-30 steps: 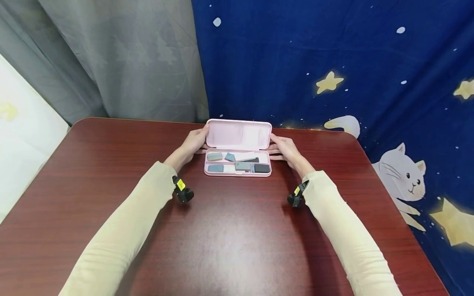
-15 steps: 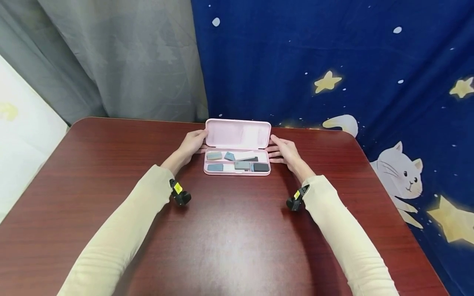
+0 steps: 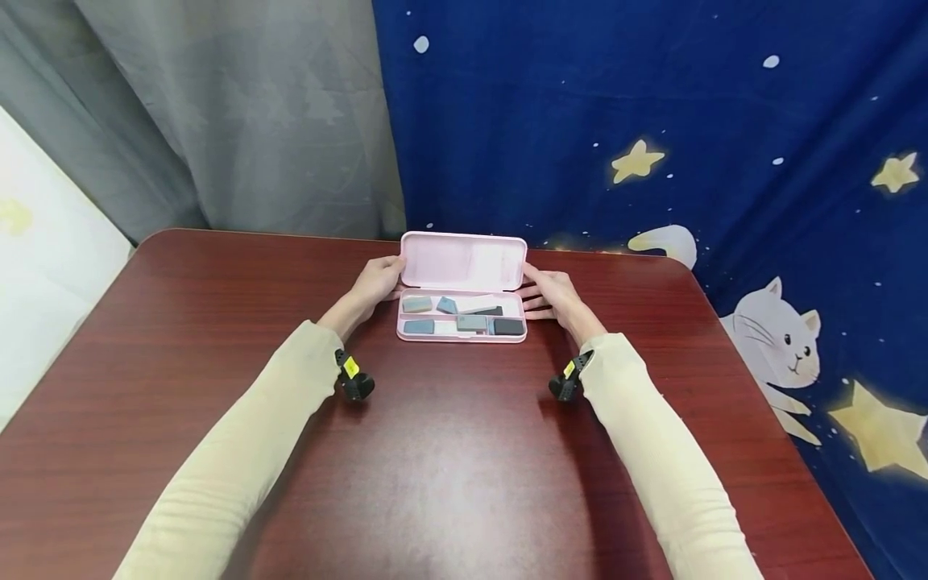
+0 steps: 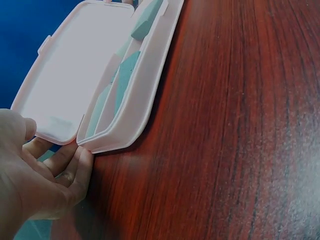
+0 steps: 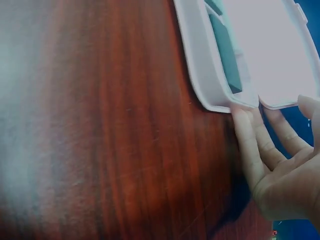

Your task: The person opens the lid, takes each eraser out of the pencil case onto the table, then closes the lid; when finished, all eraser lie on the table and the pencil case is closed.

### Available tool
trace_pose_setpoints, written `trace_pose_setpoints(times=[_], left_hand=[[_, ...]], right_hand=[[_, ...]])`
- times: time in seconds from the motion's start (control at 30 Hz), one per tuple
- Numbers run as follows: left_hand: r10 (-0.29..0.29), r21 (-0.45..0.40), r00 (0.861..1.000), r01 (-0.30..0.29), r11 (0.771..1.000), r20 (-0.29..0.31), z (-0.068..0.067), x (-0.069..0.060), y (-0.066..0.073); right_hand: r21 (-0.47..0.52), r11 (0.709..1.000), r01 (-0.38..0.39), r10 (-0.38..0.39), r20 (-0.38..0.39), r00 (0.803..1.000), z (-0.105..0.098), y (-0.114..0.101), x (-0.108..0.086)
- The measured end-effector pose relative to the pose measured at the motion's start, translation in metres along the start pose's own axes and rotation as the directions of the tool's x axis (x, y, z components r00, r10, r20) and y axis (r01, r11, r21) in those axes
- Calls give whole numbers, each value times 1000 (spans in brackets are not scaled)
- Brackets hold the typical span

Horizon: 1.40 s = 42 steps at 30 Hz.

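At far left a grey curtain hangs behind the desk. Next comes the left hand, at the left end of an open pink case: its thumb meets the left edge of the lid, and its other fingers reach to the end of the tray. I cannot tell whether thumb and finger pinch the lid there or merely rest against it.

The case sits near the desk's far edge, its long axis running left to right — so it spans the gap between the hands, and neither is plainly nearer. The lid stands open along the far side. In the tray, the back row holds a pale grey block, a blue block set askew, a white piece and a black strip; the front row includes a blue-grey block, a mid-grey block and, rightmost, a dark block.

The right hand has its thumb at the lid's right edge, its fingers straight and spread — fingertips touching the tray's end, nothing gripped. Beyond hangs a blue curtain with stars and a cat.
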State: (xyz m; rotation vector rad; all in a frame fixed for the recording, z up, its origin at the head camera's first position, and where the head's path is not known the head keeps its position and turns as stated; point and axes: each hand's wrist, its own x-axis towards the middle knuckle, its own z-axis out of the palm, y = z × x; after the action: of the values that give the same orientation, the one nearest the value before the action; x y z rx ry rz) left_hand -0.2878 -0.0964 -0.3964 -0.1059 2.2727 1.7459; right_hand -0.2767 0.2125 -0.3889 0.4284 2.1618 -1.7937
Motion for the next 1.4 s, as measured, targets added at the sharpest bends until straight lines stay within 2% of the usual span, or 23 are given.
trace_pose_setpoints(times=[0.2, 0.47, 0.53, 0.67, 0.8, 0.9, 1.0, 1.07, 1.13, 1.2, 1.4], left_hand=[[4, 13, 1000, -4, 1000, -15, 2, -1, -1], [34, -35, 999, -35, 999, -26, 1, -4, -4], [40, -48, 999, -42, 998, -25, 1, -5, -5], [37, -62, 999, -38, 997, -16, 0, -5, -6], [25, -69, 1000, -25, 997, -11, 0, -4, -7], [21, -78, 1000, -22, 997, -9, 0, -3, -7], [26, -78, 1000, -26, 997, -10, -1, -4, -8], [27, -70, 999, -28, 997, -18, -2, -5, -8], [32, -64, 999, -33, 997, -21, -2, -5, -8], [33, -65, 999, -35, 997, -22, -2, -6, -7], [28, -73, 1000, -28, 997, -9, 1, -7, -5]], right_hand=[[-11, 1000, -27, 27, 35, 999, -2, -1, 0], [12, 1000, -6, 5, 71, 997, -5, -1, 0], [20, 1000, 23, -24, 74, 997, -5, 1, -1], [67, 984, 162, -166, 52, 985, -5, 8, -5], [146, 940, 307, -315, 39, 948, -6, 19, -7], [163, 907, 389, -407, 100, 908, -7, 25, -8], [47, 869, 493, -492, 198, 848, -7, 28, -12], [-58, 831, 554, -523, 261, 812, -6, 29, -13], [-133, 794, 593, -537, 304, 787, -6, 30, -14], [-158, 783, 602, -533, 329, 779, -7, 31, -14], [-138, 790, 598, -528, 344, 776, -13, 35, -12]])
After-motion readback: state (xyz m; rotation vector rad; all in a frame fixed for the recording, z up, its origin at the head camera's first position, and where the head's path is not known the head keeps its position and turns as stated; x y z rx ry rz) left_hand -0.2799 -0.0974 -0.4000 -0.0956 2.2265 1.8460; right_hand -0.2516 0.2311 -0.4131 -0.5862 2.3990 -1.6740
